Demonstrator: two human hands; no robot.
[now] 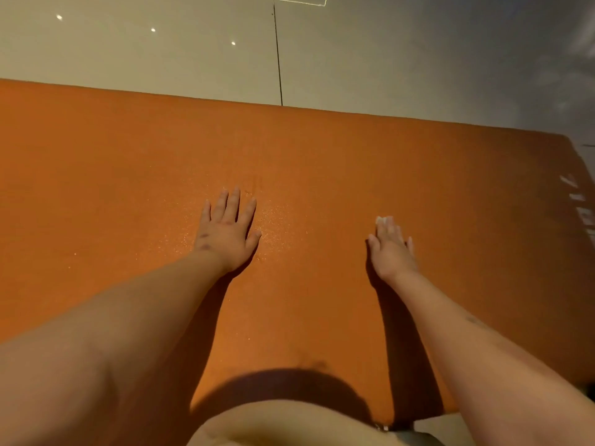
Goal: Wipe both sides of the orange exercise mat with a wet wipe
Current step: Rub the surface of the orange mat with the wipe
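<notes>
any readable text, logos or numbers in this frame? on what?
White print at the right end of the orange mat: letters, too blurred and skewed to read, partly cut off by the frame edge.
Wipe: no text visible.
Floor: no text visible.

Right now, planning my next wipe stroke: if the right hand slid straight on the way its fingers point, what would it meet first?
The right hand would meet only bare orange mat until its far edge, then floor tiles; the way looks free.
</notes>
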